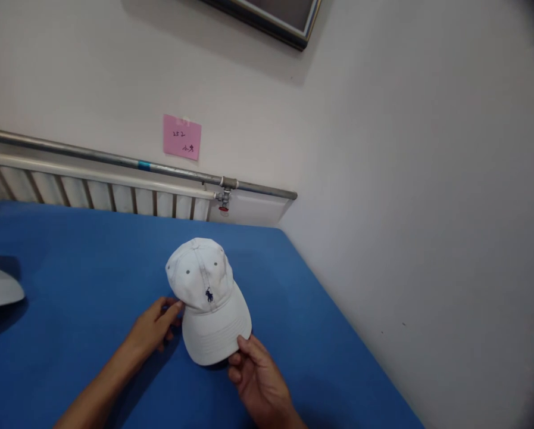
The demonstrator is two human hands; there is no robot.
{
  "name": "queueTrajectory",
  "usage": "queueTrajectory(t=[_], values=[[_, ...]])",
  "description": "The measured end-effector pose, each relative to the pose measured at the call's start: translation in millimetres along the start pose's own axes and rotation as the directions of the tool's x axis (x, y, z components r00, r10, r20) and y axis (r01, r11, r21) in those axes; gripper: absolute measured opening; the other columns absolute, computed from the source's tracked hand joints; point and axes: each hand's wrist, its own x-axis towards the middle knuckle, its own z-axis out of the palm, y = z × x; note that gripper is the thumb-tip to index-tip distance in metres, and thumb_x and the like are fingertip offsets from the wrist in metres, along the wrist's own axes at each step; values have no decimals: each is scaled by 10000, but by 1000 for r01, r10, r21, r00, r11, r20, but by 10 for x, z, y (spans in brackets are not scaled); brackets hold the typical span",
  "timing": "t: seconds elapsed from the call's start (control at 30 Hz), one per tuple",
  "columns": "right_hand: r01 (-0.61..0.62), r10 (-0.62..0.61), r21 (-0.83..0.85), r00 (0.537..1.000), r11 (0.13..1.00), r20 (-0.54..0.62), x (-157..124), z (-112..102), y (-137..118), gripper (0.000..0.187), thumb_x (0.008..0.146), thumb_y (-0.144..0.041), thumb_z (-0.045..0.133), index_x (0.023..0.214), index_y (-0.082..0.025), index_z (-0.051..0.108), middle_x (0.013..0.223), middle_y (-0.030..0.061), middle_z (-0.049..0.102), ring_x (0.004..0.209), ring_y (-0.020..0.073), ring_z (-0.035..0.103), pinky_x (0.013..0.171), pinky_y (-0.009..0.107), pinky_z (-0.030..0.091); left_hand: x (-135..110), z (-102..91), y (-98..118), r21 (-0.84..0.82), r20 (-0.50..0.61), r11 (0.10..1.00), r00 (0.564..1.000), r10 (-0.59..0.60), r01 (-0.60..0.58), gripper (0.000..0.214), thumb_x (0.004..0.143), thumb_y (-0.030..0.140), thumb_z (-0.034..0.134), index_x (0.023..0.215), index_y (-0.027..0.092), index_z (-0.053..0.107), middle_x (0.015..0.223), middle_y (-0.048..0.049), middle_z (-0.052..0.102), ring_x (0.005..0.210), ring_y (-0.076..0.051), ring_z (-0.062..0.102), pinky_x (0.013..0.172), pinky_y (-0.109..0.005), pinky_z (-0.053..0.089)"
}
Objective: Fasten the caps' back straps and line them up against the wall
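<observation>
The cap (pixel 209 302) tilts over the desk (pixel 92 262), crown-to-brim axis running nearward and slightly right, between the right hand (pixel 261 374), pinching its brim, and the left hand (pixel 154 325), touching its side, grip unclear.

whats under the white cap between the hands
Under the brim of the white cap, shaded blue surface shows beside the right hand. The cap hides its inside and whatever lies directly beneath.
</observation>
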Motion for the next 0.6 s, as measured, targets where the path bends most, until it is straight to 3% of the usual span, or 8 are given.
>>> queueTrajectory(t=[0.33,0.5,0.6], values=[[224,-224,3,975,975,-6,-2,45,-189,422,496,-201,882,832,-137,635,643,-43,592,518,60,501,422,170,325,6,-256,-318,46,37,998,998,43,-44,630,741,681,433,1082,158,514,810,-69,620,608,-196,561,443,-283,441],[419,-419,1,908,908,-18,122,55,-328,337,557,-162,832,823,-138,625,635,-37,594,522,72,513,422,180,343,76,-494,-569,52,59,996,996,62,-65,639,697,702,446,1071,189,518,770,-53,632,606,-211,575,442,-294,445],[509,-508,11,860,860,-53,191,84,-415,297,573,-138,806,805,-144,620,630,-40,596,519,73,516,423,181,351,153,-651,-761,95,62,983,987,151,-157,702,682,755,415,1085,189,514,704,-39,626,516,-201,546,456,-321,463]])
